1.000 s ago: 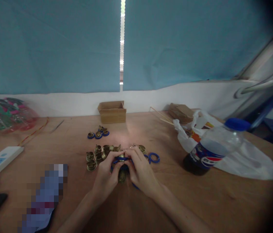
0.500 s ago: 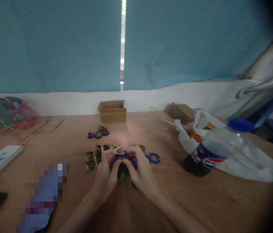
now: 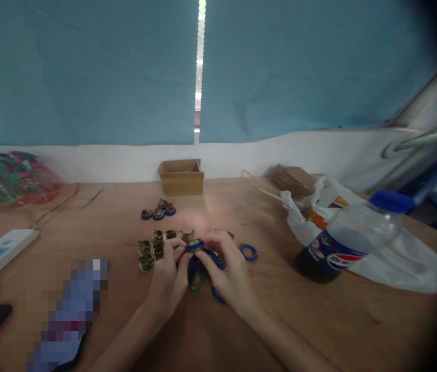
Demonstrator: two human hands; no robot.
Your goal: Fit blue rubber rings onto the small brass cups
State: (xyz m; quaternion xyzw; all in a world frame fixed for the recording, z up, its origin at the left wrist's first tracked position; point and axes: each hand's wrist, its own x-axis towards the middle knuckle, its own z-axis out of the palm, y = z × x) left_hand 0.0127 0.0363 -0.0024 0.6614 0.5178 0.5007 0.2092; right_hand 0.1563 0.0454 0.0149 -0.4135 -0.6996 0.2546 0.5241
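- Hands barely shift from a second ago and stay on the near side of the pile. The fingertips pinch in tighter, and the blue ring (image 3: 195, 246) that showed flat between them now seems to sit around a brass piece (blurred, so not certain).
- Left hand (image 3: 169, 276): fingers curled, thumb and forefinger closed on the ring's left edge.
- Right hand (image 3: 228, 274): same pinch on the right edge, other fingers bent loosely over the table (image 3: 319, 320).
- The held ring sits mid-table, just above the near edge of the loose brass pieces (image 3: 151, 249).
- Done, by the look of it: three ringed brass pieces (image 3: 159, 212) are grouped farther back, apart from the pile.
- Left: several bare brass pieces in the pile, one spare ring (image 3: 248, 252) just right of the hands, and another blue ring (image 3: 216, 296) peeking out under the right hand. I judge it under halfway.
- Materials: the brass pieces are small, round, dull-gold metal and cup-like. The rings are thin, smooth and probably rubber or plastic.
- Table is matte brown board.
- Around it: open cardboard box (image 3: 181, 175) far centre, clear cola bottle (image 3: 353, 235) with a blue cap on its side at right, and under it a crinkled white plastic bag (image 3: 396, 258).
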